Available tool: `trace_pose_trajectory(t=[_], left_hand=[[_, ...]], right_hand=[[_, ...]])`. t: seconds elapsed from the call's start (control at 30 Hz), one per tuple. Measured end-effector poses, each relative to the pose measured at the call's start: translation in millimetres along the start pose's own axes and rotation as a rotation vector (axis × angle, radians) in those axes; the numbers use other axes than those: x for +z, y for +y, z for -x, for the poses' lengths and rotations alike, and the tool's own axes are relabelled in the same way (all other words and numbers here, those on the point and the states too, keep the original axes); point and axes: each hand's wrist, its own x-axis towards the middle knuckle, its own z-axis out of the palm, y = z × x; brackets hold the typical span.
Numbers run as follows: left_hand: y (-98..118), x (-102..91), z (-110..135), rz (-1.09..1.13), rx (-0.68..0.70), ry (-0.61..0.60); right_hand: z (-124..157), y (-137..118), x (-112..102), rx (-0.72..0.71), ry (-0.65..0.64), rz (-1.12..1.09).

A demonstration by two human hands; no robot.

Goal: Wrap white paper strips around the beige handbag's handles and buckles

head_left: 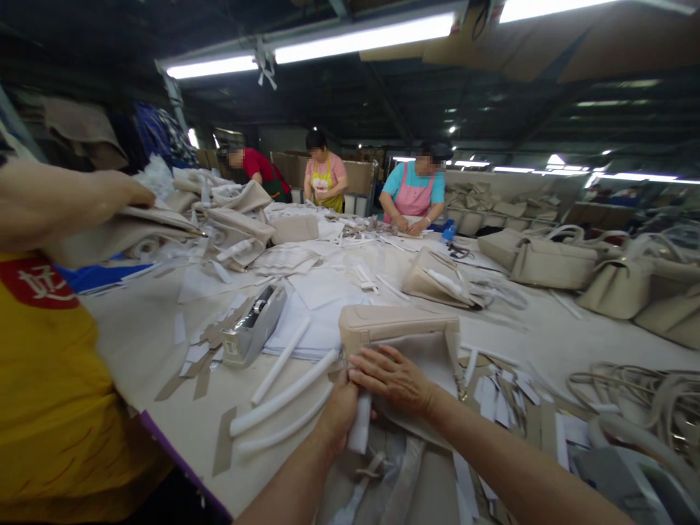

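Observation:
A beige handbag point(402, 321) lies on its side at the front middle of the table, its base turned away from me. My left hand point(340, 410) is closed on the bag's left edge, beside a white foam tube point(359, 423); the fingertips are partly hidden. Flat on the bag's pale side lies my right hand point(392, 379), fingers stretched out and close to the left one. Below both hands a clear-wrapped strap point(402, 477) hangs at the bag's near side. More white foam tubes point(287, 394) lie to the left.
A tape dispenser point(254, 328) stands left on white paper sheets point(306, 313). Beige strips point(539, 423), coiled straps point(645, 397) and a grey device point(628, 485) are at right. Finished-looking handbags point(555, 262) line the far right. A co-worker's arm point(65, 200) reaches over piled bags; other people work opposite.

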Motion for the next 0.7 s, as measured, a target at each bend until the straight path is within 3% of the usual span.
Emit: trace_pose_trajectory(t=[0.13, 0.37, 0.53, 0.7], left_hand=[[7.6, 0.5, -1.9, -0.013, -0.022, -0.018], [20.7, -7.2, 10.2, -0.077, -0.032, -0.003], [24.8, -36.6, 34.7, -0.244, -0.002, 0.044], [5.7, -67.4, 64.6, -0.448, 0.152, 0.147]], right_hand=[[-7.6, 11.8, 5.4, -0.074, 0.010, 0.004], [-32.7, 14.4, 7.1, -0.011, -0.036, 0.107], [-27.0, 5.5, -14.0, 0.095, -0.030, 0.140], [3.7, -11.4, -44.5, 0.264, -0.073, 0.203]])
